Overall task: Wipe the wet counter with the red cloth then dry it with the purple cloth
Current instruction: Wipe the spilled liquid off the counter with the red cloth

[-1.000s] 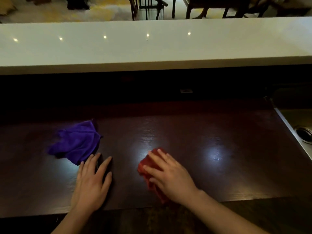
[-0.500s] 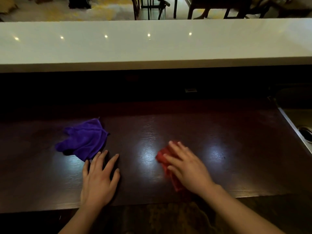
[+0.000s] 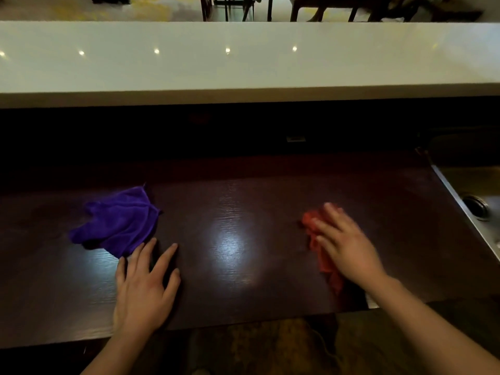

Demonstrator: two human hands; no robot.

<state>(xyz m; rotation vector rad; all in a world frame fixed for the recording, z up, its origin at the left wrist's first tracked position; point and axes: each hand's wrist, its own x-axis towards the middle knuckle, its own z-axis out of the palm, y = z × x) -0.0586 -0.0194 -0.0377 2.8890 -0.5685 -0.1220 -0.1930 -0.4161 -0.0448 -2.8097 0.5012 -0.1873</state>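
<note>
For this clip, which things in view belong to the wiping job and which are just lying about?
Part of the job:
red cloth under the right hand
purple cloth
dark counter
left hand flat on the counter

Just there:
sink
white upper ledge
chairs

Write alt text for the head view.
A right hand presses a red cloth flat on a dark wooden counter. The left hand rests flat near a crumpled purple cloth; a sink sits at right.

no readable text, labels, brands or numbers on anything in view.
</note>
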